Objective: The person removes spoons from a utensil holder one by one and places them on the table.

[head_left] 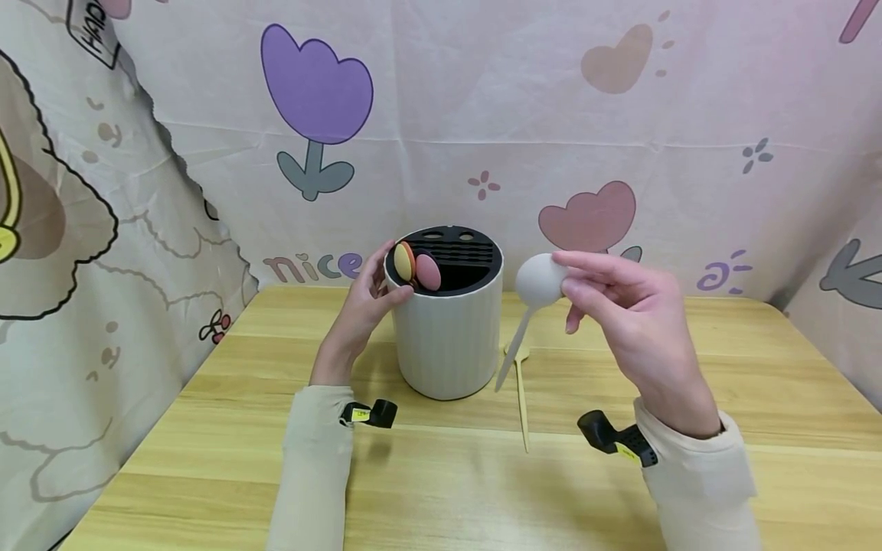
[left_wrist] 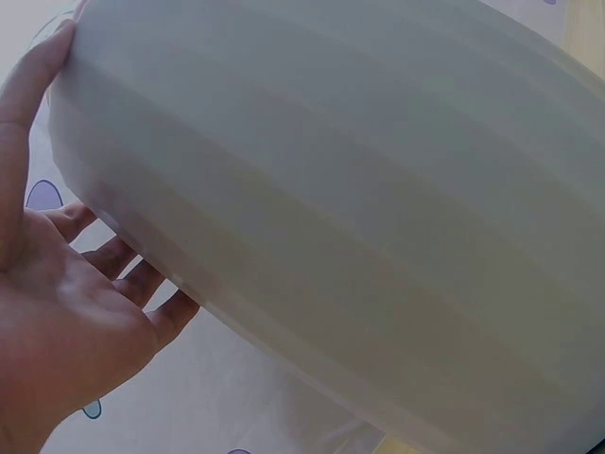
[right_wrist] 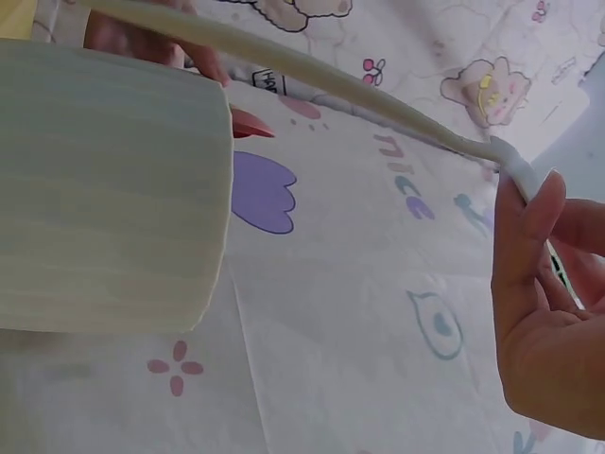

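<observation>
A white ribbed utensil holder [head_left: 448,348] with a black slotted top stands upright on the table. My left hand [head_left: 364,310] grips its left side, thumb at the front of the rim and fingers round the back; the left wrist view shows the holder's wall [left_wrist: 331,208] filling most of the picture. To its right, my right hand [head_left: 637,329] pinches a white spoon [head_left: 540,282] by its round bowl, handle slanting down to the left beside the holder. A yellow spoon head [head_left: 403,262] and a pink one [head_left: 428,273] stick out of the holder's left part.
A pale yellow spoon [head_left: 522,402] lies on the wooden table [head_left: 441,490], right of the holder, its handle toward me. Behind the table hangs a printed cloth [head_left: 441,99], and another part of it covers the left side.
</observation>
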Available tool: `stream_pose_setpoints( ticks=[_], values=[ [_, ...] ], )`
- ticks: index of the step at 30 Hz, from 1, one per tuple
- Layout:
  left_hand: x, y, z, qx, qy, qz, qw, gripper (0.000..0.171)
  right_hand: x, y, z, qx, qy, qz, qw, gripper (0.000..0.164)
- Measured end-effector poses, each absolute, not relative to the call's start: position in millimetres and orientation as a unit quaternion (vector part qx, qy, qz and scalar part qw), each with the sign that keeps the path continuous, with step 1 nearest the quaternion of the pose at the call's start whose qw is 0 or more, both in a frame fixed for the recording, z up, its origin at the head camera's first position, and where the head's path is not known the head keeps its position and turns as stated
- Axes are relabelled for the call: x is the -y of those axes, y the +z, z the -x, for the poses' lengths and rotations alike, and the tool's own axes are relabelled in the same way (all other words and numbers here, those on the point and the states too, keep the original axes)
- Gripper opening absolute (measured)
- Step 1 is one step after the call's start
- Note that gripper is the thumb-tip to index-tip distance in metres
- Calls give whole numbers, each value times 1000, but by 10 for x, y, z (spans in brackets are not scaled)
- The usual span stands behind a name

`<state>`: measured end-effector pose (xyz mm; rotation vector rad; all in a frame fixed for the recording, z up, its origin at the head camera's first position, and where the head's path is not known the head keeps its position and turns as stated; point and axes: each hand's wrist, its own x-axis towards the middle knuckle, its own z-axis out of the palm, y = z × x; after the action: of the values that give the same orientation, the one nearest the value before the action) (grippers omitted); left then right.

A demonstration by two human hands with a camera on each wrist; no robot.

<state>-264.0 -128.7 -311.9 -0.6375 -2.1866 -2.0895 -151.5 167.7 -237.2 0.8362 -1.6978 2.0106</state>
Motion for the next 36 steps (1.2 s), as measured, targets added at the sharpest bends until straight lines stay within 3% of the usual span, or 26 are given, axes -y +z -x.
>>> stream_pose_setpoints(
  ticks=[11,36],
  values=[
    [1288,-3124,2646,709,-675,203,25,83,-1682,-2351,1537,682,682,-223,140,49],
    [1289,-3126,2641,703,-680,205,25,84,-1706,-2651,2105,745,643,-168,67,56]
  ],
)
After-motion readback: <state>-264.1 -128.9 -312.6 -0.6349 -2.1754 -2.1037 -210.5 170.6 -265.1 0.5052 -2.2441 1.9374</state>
